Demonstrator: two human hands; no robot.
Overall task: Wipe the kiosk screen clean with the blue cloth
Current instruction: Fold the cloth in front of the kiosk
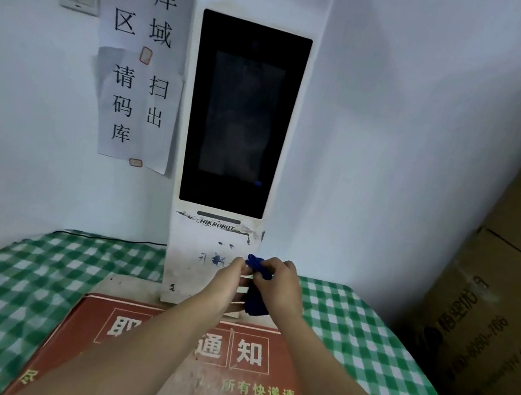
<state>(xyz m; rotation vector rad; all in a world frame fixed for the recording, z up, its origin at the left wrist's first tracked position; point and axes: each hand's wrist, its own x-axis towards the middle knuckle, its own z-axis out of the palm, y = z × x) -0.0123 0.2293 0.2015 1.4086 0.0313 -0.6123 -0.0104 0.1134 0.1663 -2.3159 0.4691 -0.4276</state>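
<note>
The person's right hand (278,287) and left hand (230,282) are together pinching a bunched dark-blue fabric cloth (255,295), fingers curled narrowly round its top while the rest is hanging below the fingertips. Well above the fingers, the tall black glass kiosk screen (242,117) is standing dark in its white housing (206,257).

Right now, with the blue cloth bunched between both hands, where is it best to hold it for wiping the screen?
Judging from its pose, take the blue cloth at the bunched top, where the right hand already pinches it and the left hand touches it. Keep that grip from the near side, so the loose lower part hangs free to face the kiosk screen.
</note>
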